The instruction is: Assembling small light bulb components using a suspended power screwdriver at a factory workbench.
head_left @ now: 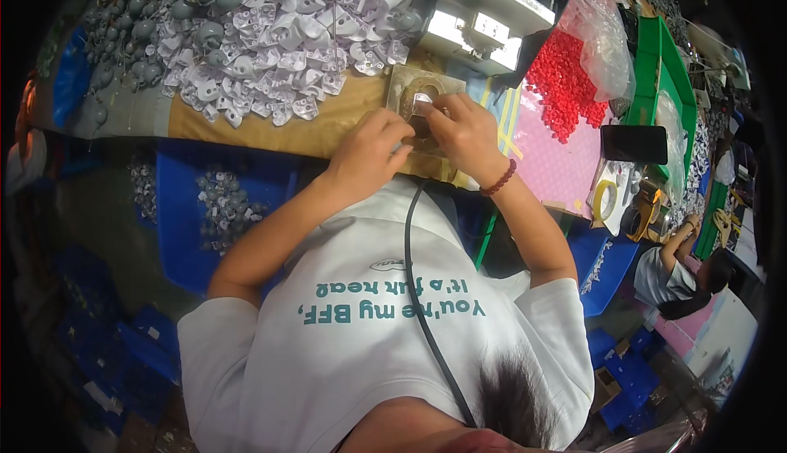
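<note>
White plastic part sat pinched in our right hand grip, left hand closed beside it, best pressed squarely onto the round fixture beneath.

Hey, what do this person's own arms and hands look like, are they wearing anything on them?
Both forearms are bare. The left hand wears nothing, no glove. The right hand is also gloveless, with a dark red bead bracelet at the wrist. Short white T-shirt sleeves cover the upper arms.
</note>
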Action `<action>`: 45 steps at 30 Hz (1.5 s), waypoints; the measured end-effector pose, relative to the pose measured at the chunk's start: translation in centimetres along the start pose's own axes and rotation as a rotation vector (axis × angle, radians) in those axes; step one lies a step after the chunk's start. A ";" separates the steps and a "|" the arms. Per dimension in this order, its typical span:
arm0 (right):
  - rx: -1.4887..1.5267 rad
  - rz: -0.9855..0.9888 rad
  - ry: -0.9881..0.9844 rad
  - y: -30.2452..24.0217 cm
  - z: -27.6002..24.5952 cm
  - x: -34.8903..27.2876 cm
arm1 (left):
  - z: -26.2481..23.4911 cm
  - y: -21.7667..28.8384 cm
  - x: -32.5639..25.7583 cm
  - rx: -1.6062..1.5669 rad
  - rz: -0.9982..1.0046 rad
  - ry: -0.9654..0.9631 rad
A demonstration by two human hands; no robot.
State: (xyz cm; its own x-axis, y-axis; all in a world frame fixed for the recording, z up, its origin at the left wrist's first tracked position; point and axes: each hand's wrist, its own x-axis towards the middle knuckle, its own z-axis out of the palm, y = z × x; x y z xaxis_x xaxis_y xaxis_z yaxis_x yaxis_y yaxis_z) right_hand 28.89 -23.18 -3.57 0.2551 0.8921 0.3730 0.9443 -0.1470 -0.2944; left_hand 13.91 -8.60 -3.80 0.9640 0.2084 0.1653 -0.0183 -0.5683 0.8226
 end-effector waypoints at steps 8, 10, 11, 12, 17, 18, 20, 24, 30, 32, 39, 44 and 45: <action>-0.073 0.012 -0.185 -0.5 -0.8 0.0 | 0.0 -0.3 0.2 0.071 -0.027 -0.036; -0.073 0.017 -0.187 -0.7 -0.7 -0.5 | -0.1 -0.3 0.5 0.165 -0.034 0.013; -0.074 0.019 -0.188 -0.7 -0.5 -0.8 | 0.2 -0.2 0.7 0.257 -0.010 0.033; -0.049 0.025 -0.173 -0.7 -0.3 -1.0 | 0.6 0.1 1.0 0.348 0.015 0.053; 0.320 0.120 -0.083 1.4 -1.0 -2.4 | 2.5 -0.4 1.5 0.567 0.109 0.002; 0.416 0.259 -0.053 2.0 -1.5 -3.1 | 2.7 -0.6 1.4 0.579 0.120 0.002; 0.602 0.540 0.009 3.3 -2.8 -4.2 | 2.9 -0.9 1.4 0.597 0.135 -0.005; 0.557 0.490 -0.114 2.9 -3.3 -5.6 | 3.1 -1.3 1.8 0.598 0.161 -0.010; 0.346 0.576 0.193 2.5 0.8 -5.9 | 2.4 -1.4 2.0 0.515 0.181 -0.007; 0.666 0.833 0.292 2.7 0.7 -5.5 | 2.4 -1.5 1.9 0.496 0.171 -0.013; 1.766 1.001 0.329 2.9 -0.8 -3.3 | 2.1 -1.4 2.0 0.496 0.188 -0.010; 1.629 0.951 0.343 2.5 -0.8 -1.9 | 1.9 -1.4 2.2 0.487 0.192 -0.018; 1.623 0.946 0.256 3.0 -0.7 -2.0 | 1.9 -1.4 2.2 0.482 0.197 -0.021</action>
State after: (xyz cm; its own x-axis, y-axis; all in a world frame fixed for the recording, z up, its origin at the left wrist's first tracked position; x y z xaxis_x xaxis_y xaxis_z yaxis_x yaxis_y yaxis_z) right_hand 31.31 -25.71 -4.63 0.6651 0.6719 -0.3258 -0.5474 0.1420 -0.8248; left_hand 16.51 -8.83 -5.64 0.9597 0.0473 0.2770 -0.0806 -0.8979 0.4327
